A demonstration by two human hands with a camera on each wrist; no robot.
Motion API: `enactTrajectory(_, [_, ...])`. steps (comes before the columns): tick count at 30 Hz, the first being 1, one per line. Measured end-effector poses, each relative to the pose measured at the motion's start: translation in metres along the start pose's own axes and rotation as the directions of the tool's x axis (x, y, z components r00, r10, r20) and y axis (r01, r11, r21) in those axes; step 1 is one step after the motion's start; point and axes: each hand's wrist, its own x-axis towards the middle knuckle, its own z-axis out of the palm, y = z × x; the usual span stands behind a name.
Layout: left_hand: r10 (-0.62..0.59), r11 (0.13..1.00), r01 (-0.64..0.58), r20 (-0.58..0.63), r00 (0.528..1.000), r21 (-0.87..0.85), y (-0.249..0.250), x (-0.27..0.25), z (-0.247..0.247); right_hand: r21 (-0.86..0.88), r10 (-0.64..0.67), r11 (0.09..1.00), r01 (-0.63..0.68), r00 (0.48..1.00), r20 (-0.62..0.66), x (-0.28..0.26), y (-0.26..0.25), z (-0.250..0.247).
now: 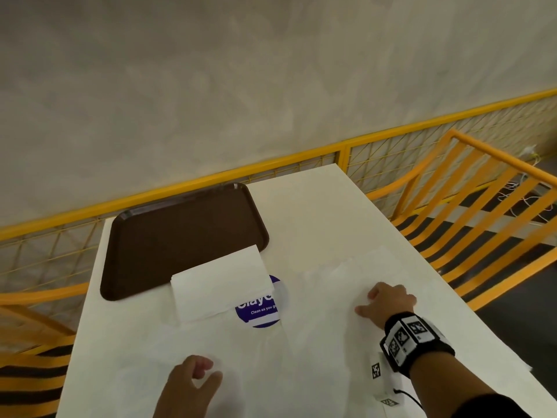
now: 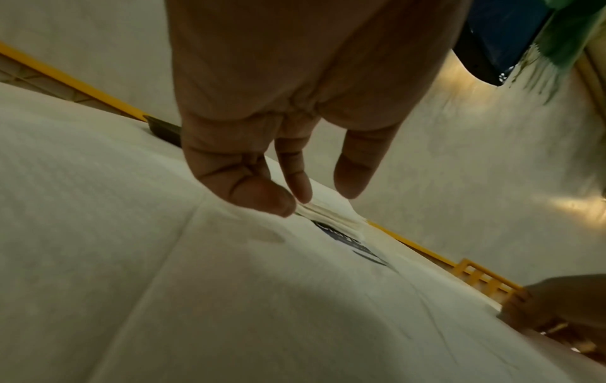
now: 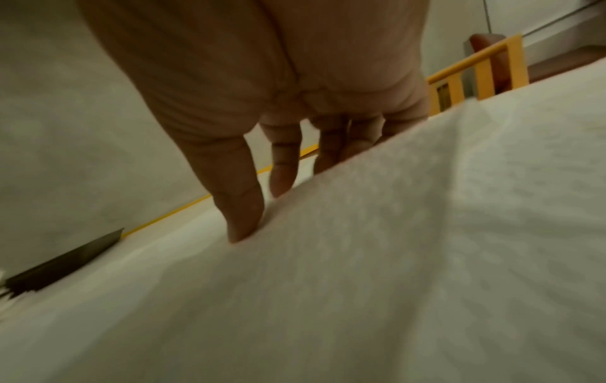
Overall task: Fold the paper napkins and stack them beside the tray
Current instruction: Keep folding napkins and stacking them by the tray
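Note:
A folded white napkin stack (image 1: 220,285) (image 2: 331,215) lies against the near edge of the brown tray (image 1: 168,242) (image 2: 164,129), partly over it. An unfolded napkin (image 1: 337,276) (image 3: 393,259) is spread at the right. My right hand (image 1: 370,303) (image 3: 259,212) pinches a raised fold of it, thumb in front and fingers hidden behind. A second unfolded napkin (image 1: 144,351) (image 2: 131,233) lies flat at the near left. My left hand (image 1: 208,372) (image 2: 311,199) hovers just above it, fingers loosely curled and holding nothing.
The white table (image 1: 316,212) carries a round blue sticker (image 1: 262,312), half covered by the folded stack. Yellow chairs (image 1: 482,206) stand at the right and at the left. A yellow railing (image 1: 211,176) runs behind the table. Small paper tags (image 1: 376,369) lie by my right wrist.

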Motion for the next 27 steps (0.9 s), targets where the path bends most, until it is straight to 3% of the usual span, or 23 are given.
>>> enactTrajectory(2, [0.025, 0.999, -0.026, 0.027, 0.999, 0.041, 0.003, -0.002, 0.001, 0.047, 0.031, 0.998, -0.029, 0.999, -0.038, -0.002, -0.001, 0.003])
enactTrajectory(5, [0.032, 0.996, -0.038, 0.063, 0.997, 0.081, 0.008, -0.006, 0.002, 0.199, -0.006, 0.980, 0.005, 1.000, 0.003, -0.001, -0.003, 0.003])
enactTrajectory(11, [0.025, 0.991, -0.037, 0.092, 0.995, 0.128, 0.014, -0.016, 0.002, 0.026, -0.088, 0.996, 0.088, 0.996, 0.007, -0.005, -0.004, 0.006])
enactTrajectory(14, [0.033, 0.989, -0.046, 0.092, 0.995, 0.140, 0.017, -0.020, -0.001, 0.061, -0.011, 0.998, 0.016, 0.996, -0.093, -0.003, 0.001, 0.011])
enactTrajectory(17, [0.031, 0.989, -0.045, 0.096, 0.995, 0.143, 0.019, -0.024, -0.002, 0.216, -0.003, 0.976, 0.012, 0.999, -0.042, 0.002, 0.004, 0.009])
enactTrajectory(23, [0.070, 0.988, -0.080, 0.075, 0.995, 0.133, 0.024, -0.031, -0.002, 0.026, -0.071, 0.997, 0.070, 0.997, 0.010, -0.001, 0.006, 0.004])
enactTrajectory(27, [0.087, 0.986, -0.096, 0.065, 0.994, 0.137, 0.021, -0.034, -0.003, -0.035, -0.074, 0.997, 0.073, 0.996, -0.049, -0.006, 0.008, 0.010])
